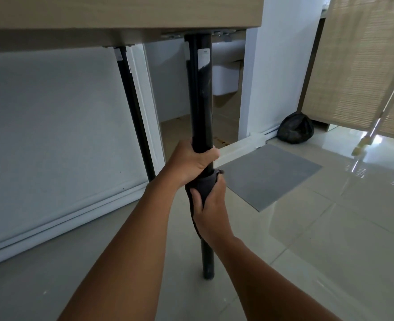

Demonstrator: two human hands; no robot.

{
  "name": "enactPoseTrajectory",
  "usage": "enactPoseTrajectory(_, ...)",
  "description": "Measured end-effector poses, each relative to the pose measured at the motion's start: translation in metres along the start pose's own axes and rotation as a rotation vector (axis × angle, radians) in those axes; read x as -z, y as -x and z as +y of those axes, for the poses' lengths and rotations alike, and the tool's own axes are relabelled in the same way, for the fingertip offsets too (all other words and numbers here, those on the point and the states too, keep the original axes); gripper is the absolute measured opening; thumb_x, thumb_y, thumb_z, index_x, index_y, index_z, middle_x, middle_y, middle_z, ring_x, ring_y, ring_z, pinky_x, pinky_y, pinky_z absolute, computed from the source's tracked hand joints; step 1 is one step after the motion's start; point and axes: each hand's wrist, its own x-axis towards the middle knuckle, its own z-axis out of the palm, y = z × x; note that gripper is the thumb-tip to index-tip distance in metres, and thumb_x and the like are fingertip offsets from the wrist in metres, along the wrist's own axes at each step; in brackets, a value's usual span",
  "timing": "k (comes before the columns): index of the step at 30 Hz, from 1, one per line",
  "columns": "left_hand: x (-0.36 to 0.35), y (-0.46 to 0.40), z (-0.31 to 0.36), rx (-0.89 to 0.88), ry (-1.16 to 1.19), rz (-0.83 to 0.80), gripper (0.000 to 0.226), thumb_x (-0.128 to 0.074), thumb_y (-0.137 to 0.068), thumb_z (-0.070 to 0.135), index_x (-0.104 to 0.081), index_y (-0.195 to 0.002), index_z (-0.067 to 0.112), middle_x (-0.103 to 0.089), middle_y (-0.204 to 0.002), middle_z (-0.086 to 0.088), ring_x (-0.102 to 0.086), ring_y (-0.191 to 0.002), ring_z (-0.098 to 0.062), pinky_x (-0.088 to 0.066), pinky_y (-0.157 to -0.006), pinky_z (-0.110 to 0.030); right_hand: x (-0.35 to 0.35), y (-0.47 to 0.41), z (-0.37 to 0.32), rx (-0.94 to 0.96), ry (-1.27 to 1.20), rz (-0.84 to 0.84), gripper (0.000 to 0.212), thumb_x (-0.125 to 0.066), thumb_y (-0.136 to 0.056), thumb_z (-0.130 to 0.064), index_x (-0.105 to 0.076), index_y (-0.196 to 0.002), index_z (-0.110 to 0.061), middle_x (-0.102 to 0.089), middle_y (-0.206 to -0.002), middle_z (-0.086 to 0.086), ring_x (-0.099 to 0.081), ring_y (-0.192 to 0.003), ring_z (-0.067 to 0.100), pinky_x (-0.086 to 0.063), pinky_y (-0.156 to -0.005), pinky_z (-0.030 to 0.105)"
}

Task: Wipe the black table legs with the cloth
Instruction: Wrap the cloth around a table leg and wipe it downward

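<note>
A black round table leg point(201, 100) runs from the wooden tabletop point(121, 12) down to the tiled floor in the middle of the view. My left hand point(192, 159) grips the bare leg about halfway down. Just below it my right hand point(211, 209) presses a dark grey cloth point(203, 185) around the leg. The cloth wraps the leg and hangs a little under my palm. A white sticker sits near the leg's top. A second black leg point(134, 112) stands further back on the left, by the wall.
A white wall and skirting run along the left. Behind the leg is a doorway with a white basin. A grey mat point(267, 174) lies on the floor to the right, a black bag point(295, 128) beyond it, and a mop handle point(376, 117) leans by a woven screen.
</note>
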Motion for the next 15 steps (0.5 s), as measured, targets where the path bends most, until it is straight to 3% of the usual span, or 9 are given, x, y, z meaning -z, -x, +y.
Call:
enactPoseTrajectory(2, -0.007, 0.007, -0.013, 0.07, -0.057, -0.032, 0.029, -0.071, -0.081, 0.035, -0.075, -0.095, 0.009, -0.075, -0.087, -0.01, -0.072, -0.076, -0.012, -0.053, -0.061, -0.02, -0.001, 0.006, 0.009, -0.051, -0.004, -0.041, 0.047, -0.059, -0.099, -0.021, -0.032, -0.137, -0.014, -0.049, -0.128, 0.006, -0.054, -0.117, 0.016, -0.05, -0.102, 0.033)
enactPoseTrajectory(5, -0.01, 0.009, -0.022, 0.081, -0.054, -0.035, 0.029, -0.071, -0.084, 0.038, -0.075, -0.094, 0.011, -0.073, -0.075, 0.004, -0.068, -0.061, 0.003, -0.048, -0.053, -0.013, -0.002, 0.003, 0.008, -0.104, -0.053, -0.053, 0.041, -0.057, -0.1, -0.023, -0.033, -0.133, -0.019, -0.051, -0.127, 0.006, -0.057, -0.116, 0.018, -0.054, -0.098, 0.036)
enactPoseTrajectory(11, -0.006, 0.011, -0.017, 0.077, -0.017, -0.061, 0.039, -0.07, -0.069, 0.05, -0.078, -0.089, 0.017, -0.077, -0.083, -0.001, -0.072, -0.072, -0.008, -0.054, -0.066, -0.024, -0.005, -0.007, -0.006, 0.008, -0.055, 0.04, 0.044, -0.054, -0.099, -0.021, -0.033, -0.138, -0.021, -0.05, -0.126, 0.0, -0.057, -0.113, 0.005, -0.051, -0.094, 0.016)
enactPoseTrajectory(15, -0.005, 0.011, -0.016, 0.085, -0.03, -0.084, 0.039, -0.071, -0.071, 0.051, -0.077, -0.094, 0.02, -0.077, -0.09, 0.0, -0.073, -0.086, -0.012, -0.057, -0.078, -0.03, -0.002, -0.001, 0.002, 0.02, -0.007, 0.026, 0.052, -0.059, -0.099, -0.018, -0.032, -0.142, -0.011, -0.049, -0.13, 0.005, -0.055, -0.116, 0.011, -0.049, -0.098, 0.018)
